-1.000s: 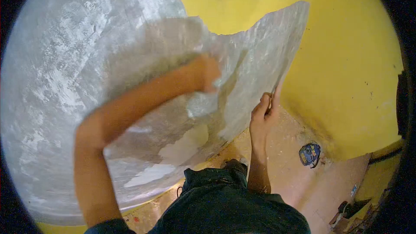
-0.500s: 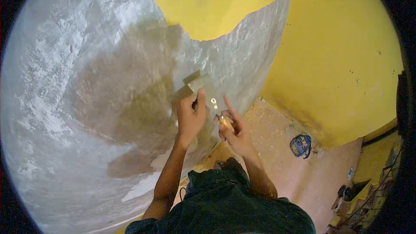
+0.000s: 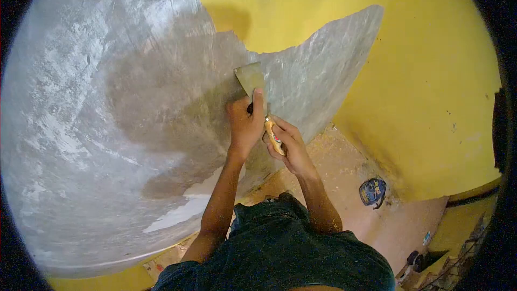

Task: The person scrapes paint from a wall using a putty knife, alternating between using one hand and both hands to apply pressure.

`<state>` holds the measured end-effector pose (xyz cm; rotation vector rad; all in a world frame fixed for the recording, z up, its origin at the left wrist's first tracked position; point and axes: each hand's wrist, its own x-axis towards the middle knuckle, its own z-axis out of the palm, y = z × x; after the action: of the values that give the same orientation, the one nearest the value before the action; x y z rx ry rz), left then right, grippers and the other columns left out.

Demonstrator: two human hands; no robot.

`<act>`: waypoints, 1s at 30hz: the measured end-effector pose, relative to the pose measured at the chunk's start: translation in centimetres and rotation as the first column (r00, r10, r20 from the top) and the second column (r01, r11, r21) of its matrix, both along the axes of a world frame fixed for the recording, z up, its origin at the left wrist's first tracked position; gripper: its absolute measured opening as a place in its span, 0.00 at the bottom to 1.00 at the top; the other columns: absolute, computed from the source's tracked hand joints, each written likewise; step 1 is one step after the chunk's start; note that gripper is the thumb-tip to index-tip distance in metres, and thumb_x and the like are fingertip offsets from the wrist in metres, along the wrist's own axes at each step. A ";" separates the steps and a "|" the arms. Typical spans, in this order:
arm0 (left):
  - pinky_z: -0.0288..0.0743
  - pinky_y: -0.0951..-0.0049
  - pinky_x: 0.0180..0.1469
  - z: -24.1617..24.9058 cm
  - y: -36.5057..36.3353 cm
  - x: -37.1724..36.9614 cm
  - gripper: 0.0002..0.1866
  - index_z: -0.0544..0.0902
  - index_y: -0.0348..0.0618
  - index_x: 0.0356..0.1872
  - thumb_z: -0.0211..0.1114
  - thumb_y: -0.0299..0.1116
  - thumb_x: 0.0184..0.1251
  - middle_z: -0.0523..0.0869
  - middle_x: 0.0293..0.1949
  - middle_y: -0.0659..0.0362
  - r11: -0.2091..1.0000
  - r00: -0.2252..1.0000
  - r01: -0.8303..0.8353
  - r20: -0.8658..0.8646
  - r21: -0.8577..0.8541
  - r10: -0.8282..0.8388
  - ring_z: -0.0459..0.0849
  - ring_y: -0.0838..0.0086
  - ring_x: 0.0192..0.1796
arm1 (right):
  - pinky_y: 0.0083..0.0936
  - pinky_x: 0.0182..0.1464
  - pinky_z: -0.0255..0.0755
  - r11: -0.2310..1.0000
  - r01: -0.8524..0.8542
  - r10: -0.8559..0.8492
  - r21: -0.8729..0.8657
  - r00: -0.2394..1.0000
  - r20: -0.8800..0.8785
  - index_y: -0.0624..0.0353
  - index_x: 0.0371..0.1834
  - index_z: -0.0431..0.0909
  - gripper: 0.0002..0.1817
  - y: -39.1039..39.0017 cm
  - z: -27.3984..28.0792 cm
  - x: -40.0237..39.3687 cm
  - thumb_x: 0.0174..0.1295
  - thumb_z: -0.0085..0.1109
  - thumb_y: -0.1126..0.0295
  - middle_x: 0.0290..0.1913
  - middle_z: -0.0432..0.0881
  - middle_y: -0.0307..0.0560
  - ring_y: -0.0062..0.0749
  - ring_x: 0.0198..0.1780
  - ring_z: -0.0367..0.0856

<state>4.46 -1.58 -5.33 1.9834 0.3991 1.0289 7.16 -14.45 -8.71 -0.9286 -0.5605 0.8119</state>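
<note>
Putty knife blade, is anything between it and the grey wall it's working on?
Nothing visible. The putty knife is held by both the left hand and right hand, its blade lying against the grey wall near the yellow paint.

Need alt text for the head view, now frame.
Both hands grip a putty knife against a grey plastered wall: left hand near the blade, right hand on the wooden handle. Yellow paint remains to the right.
</note>
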 end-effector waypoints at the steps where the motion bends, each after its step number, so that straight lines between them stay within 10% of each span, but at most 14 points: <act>1: 0.56 0.65 0.20 0.3 -0.2 0.2 0.25 0.71 0.33 0.14 0.54 0.38 0.72 0.69 0.09 0.55 0.998 1.000 -0.007 0.028 -0.064 0.008 0.62 0.73 0.13 | 0.11 0.15 0.50 1.000 -0.007 0.007 0.001 1.000 0.003 0.59 0.61 0.68 0.20 0.0 0.4 0.1 0.74 0.42 0.59 0.24 0.72 0.37 0.13 0.16 0.61; 15: 0.53 0.63 0.17 1.8 -1.6 0.8 0.31 0.71 0.35 0.07 0.53 0.41 0.73 0.66 0.04 0.56 0.967 0.979 -0.163 0.086 -0.196 0.183 0.62 0.73 0.08 | 0.10 0.16 0.49 0.957 0.289 -0.288 0.032 0.957 -0.044 0.55 0.63 0.67 0.18 1.1 1.2 -2.4 0.74 0.44 0.62 0.21 0.69 0.33 0.10 0.15 0.57; 30: 0.54 0.63 0.16 1.8 -1.7 1.0 0.30 0.68 0.34 0.06 0.54 0.37 0.71 0.67 0.05 0.56 0.973 0.965 -0.210 0.136 -0.098 0.223 0.63 0.72 0.08 | 0.10 0.15 0.46 0.971 0.231 -0.222 0.060 0.967 -0.121 0.55 0.61 0.69 0.17 0.5 2.2 -2.1 0.74 0.43 0.63 0.21 0.69 0.33 0.09 0.15 0.55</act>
<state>5.50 -3.31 -3.49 1.8054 0.5787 1.2656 5.07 -13.92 -6.52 -0.8552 -0.3743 0.6291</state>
